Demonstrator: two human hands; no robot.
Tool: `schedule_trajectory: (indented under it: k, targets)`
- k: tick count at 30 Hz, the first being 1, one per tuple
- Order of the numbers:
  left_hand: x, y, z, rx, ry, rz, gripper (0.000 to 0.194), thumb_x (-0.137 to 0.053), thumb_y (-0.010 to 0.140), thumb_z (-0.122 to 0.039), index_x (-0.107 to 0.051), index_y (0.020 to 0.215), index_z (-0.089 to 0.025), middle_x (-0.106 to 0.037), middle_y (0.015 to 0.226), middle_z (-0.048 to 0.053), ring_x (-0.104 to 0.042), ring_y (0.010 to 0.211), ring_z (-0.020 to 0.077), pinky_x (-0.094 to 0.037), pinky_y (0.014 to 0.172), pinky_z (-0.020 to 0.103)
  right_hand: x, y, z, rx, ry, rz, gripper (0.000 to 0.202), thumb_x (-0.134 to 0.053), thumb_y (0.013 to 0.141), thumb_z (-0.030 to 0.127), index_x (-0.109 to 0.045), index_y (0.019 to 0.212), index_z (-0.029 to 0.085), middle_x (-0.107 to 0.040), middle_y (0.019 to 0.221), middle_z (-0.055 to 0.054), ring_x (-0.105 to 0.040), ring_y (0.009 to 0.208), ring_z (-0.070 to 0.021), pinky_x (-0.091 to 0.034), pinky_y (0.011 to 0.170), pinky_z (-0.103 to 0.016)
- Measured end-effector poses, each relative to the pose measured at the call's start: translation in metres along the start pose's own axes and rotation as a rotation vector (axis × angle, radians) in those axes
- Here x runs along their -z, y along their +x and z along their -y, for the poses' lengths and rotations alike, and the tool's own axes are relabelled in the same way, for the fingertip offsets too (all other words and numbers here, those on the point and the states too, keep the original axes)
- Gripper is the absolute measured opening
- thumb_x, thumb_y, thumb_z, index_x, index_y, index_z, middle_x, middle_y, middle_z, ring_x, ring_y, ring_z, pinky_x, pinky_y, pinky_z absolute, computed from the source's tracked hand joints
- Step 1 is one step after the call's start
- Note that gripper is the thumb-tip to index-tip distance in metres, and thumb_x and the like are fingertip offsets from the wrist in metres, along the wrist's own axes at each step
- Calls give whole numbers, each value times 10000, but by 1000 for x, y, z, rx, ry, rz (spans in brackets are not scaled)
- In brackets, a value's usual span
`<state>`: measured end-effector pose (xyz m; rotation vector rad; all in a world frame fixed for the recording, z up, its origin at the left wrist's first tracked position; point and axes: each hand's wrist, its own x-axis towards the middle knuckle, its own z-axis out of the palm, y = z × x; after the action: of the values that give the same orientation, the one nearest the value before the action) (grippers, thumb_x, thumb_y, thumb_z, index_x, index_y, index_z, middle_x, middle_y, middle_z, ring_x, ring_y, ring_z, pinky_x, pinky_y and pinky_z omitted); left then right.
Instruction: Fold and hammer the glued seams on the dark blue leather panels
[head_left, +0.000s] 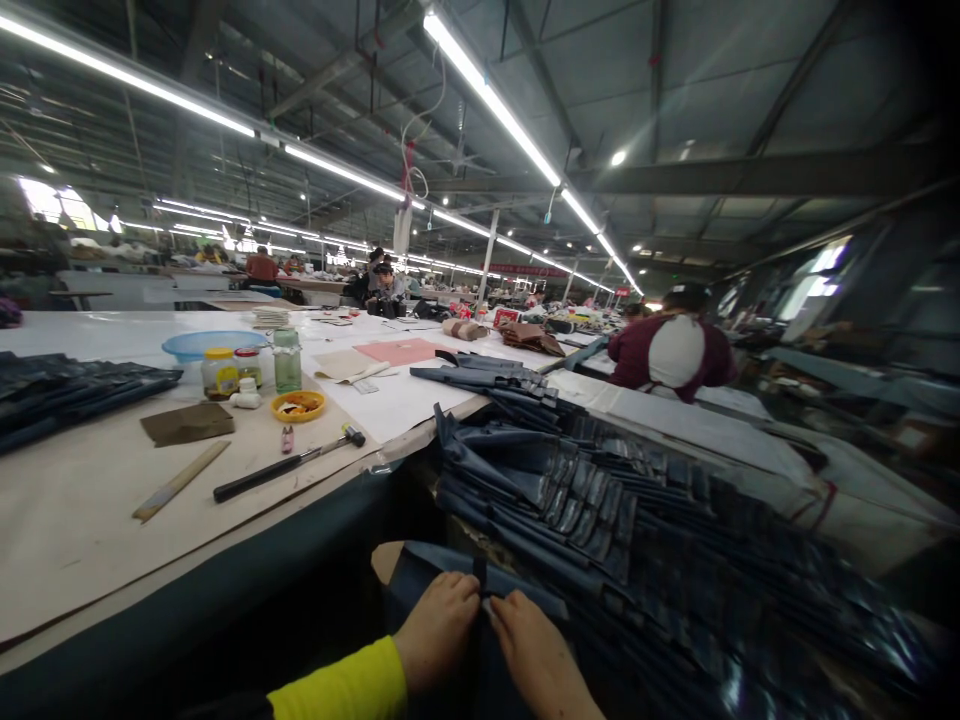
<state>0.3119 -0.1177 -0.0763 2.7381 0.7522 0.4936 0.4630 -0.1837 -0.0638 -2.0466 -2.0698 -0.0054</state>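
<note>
Low in the view, my left hand point(441, 622) and my right hand point(531, 640) meet at a dark blue leather-like piece point(442, 565) with a tan tip at its left end. My left fingers are closed on the piece near a short dark strip point(479, 572) that crosses it. The right thumb and fingers pinch at the same spot, where a small pale bit shows between the hands. Just beyond and to the right lies a big pile of similar dark blue pieces point(525, 470), layered in overlapping rows.
On the table point(90, 540) at left lie a hammer point(289, 470), a wooden stick point(180, 482), small pink snips point(287, 438), an orange dish point(298, 405), jars point(219, 374) and a blue basin point(214, 345). More blue pieces point(75, 390) lie far left. A co-worker point(673, 350) sits at right.
</note>
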Motion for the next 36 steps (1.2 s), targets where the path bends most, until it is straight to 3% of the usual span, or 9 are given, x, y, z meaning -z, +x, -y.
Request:
schedule_trajectory:
  k: [5, 10, 16, 22, 29, 36]
  targets:
    - [-2, -3, -1, -10, 7, 1, 300, -423, 846, -153, -521, 1129, -165, -523, 1202, 67, -466, 1084, 199, -323, 998, 329, -4, -2, -3, -20, 78, -45, 315, -341, 927, 171, -651, 974, 186, -627, 869, -58, -600, 817, -167, -433, 747, -268]
    - [-1, -4, -2, 10, 10, 8, 315, -399, 867, -161, -503, 1164, -177, -504, 1255, 67, -457, 1116, 206, -330, 980, 342, -6, 1, 5, -43, -35, -53, 337, -332, 918, 150, -663, 971, 180, -634, 847, -76, -604, 786, -184, -446, 716, -276]
    - [-4, -5, 1, 45, -7, 30, 294, -398, 884, -200, -496, 1161, -191, -494, 1285, 52, -463, 1104, 212, -349, 957, 354, -5, 9, 15, -109, -158, 74, 431, -318, 845, 18, -652, 1062, 183, -641, 938, -98, -617, 836, -190, -472, 733, -271]
    - [-7, -6, 5, 50, -29, 51, 365, -373, 895, -194, -422, 1255, -226, -450, 1340, 43, -431, 1152, 217, -321, 994, 379, -3, 16, 22, -192, -165, 141, 461, -315, 837, 18, -623, 1131, 194, -625, 1004, -115, -604, 919, -215, -491, 762, -300]
    - [5, 5, 3, 36, 31, 79, 285, -378, 893, -218, -477, 1159, -191, -536, 1194, 69, -480, 1042, 214, -377, 918, 369, -12, 21, 16, -181, -178, 89, 482, -330, 811, 13, -615, 1141, 217, -619, 1053, -105, -593, 940, -215, -493, 749, -290]
    - [14, 4, -5, 23, 73, 81, 267, -416, 864, -229, -505, 1108, -169, -564, 1122, 80, -484, 1020, 221, -378, 918, 385, -26, 10, 2, -123, -58, -92, 414, -351, 843, 75, -614, 1142, 191, -626, 997, -95, -574, 914, -210, -490, 762, -293]
